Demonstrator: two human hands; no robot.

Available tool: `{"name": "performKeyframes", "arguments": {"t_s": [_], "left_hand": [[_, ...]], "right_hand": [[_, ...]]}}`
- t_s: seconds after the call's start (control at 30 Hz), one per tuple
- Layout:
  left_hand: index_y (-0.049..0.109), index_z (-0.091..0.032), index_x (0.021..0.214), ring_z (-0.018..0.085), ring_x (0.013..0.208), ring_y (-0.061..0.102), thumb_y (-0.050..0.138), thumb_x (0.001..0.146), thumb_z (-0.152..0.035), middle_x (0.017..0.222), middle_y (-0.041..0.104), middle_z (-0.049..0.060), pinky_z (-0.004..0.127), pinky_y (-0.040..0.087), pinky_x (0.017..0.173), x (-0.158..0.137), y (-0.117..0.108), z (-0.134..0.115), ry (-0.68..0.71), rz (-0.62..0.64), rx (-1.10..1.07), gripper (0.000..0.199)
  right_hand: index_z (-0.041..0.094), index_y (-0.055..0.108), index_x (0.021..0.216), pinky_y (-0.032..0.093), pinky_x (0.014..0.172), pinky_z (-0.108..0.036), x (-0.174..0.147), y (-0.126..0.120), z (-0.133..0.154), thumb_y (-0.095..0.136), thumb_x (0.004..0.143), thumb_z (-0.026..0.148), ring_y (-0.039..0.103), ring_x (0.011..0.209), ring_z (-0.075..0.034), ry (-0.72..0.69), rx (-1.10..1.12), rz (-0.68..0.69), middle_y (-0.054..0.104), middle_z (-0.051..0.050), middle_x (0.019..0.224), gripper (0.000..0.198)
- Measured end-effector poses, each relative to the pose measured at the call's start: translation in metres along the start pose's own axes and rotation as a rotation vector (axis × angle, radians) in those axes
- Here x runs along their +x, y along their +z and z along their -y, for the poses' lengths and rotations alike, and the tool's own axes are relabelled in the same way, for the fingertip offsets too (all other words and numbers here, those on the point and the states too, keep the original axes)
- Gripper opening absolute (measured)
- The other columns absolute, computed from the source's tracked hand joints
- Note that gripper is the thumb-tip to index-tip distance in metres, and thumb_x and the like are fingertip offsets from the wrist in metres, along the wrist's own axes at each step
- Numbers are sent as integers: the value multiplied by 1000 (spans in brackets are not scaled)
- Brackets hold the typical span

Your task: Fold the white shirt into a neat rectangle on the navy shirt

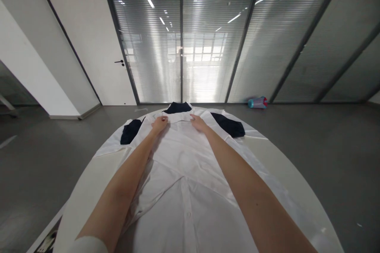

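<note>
A white button-front shirt (184, 154) is spread over a round white table (276, 158), its collar (179, 117) at the far end. My left hand (160, 123) pinches the collar's left end with curled fingers. At the other end of the collar, my right hand (198, 122) grips the fabric between thumb and fingers. Both forearms reach across the shirt. Dark navy cloth (228, 125) shows from beneath the white fabric on the right, on the left and beyond the collar. More white cloth lies under it along the table's far edge.
Behind the table stands a glass partition (208, 39) with blinds and dark frames. A blue and red packet (257, 102) lies on the grey floor (326, 146) near it. A white door (89, 39) is at the left. A printed picture (47, 241) shows at the lower left.
</note>
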State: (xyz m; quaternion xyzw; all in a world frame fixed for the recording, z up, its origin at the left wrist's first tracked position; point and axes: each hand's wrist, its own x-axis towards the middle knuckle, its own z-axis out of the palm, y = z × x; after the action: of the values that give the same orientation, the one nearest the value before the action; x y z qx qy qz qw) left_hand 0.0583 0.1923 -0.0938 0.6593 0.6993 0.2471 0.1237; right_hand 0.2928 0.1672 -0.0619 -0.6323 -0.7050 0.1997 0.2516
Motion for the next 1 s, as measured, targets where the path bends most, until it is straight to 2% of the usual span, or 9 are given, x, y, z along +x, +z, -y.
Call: {"name": "performKeyframes", "arguments": {"t_s": [0.13,0.3,0.43,0.57,0.63,0.7,0.83,0.9,1.0], "left_hand": [[66,-25,125,27,119,61,48,92,-21,126,69,7,47,40,103,0,3,2,-13,-8,-20,37],[61,-25,133,26,129,52,48,91,-15,142,57,8,44,39,105,2,6,6,12,-52,0,45],[64,-27,128,26,122,57,46,95,-22,137,60,8,43,43,100,4,7,7,32,-67,34,38],[73,-26,109,32,120,56,46,97,-34,128,63,10,48,43,98,-2,7,5,59,-99,89,31],[74,-25,106,34,128,48,50,95,-36,137,56,11,51,37,104,-7,8,2,89,-134,119,29],[70,-26,117,33,135,41,50,96,-38,148,48,9,50,31,111,-13,9,-3,188,-160,152,31],[45,-29,146,25,144,33,40,101,-43,159,36,6,46,24,116,-17,11,-8,433,4,220,48],[43,-31,148,24,146,30,38,102,-48,160,35,4,45,24,117,-16,11,-8,440,101,238,49],[45,-30,146,24,148,29,35,102,-51,160,34,4,45,24,117,-16,12,-6,394,133,254,50]], "right_hand": [[18,55,142,41,107,-33,4,21,-5,40,97,21,55,128,-23,66,-39,-26,56,-11,144,48],[16,62,135,42,104,-38,6,30,-5,39,97,22,58,122,-29,146,-107,-65,56,-18,139,45],[16,66,128,44,101,-34,9,28,-6,40,95,18,59,120,-27,166,-129,-84,62,-16,131,43],[17,73,117,46,98,-36,5,26,-5,44,93,19,61,115,-28,199,-155,-103,67,-16,121,38],[16,74,113,43,102,-41,-1,29,-1,46,94,26,56,121,-32,203,-186,-140,62,-18,127,36],[17,70,121,37,108,-46,-6,34,3,45,96,34,46,131,-33,130,-232,-191,52,-17,141,39],[23,48,146,27,114,-49,-8,45,6,39,99,54,32,143,-30,-116,-332,-131,34,-12,159,57],[19,44,149,21,116,-50,-7,49,4,31,100,58,28,145,-29,-127,-361,-38,33,-14,160,63],[11,42,148,14,118,-52,-4,51,1,24,103,55,29,145,-29,-71,-372,-5,35,-18,158,66]]}}
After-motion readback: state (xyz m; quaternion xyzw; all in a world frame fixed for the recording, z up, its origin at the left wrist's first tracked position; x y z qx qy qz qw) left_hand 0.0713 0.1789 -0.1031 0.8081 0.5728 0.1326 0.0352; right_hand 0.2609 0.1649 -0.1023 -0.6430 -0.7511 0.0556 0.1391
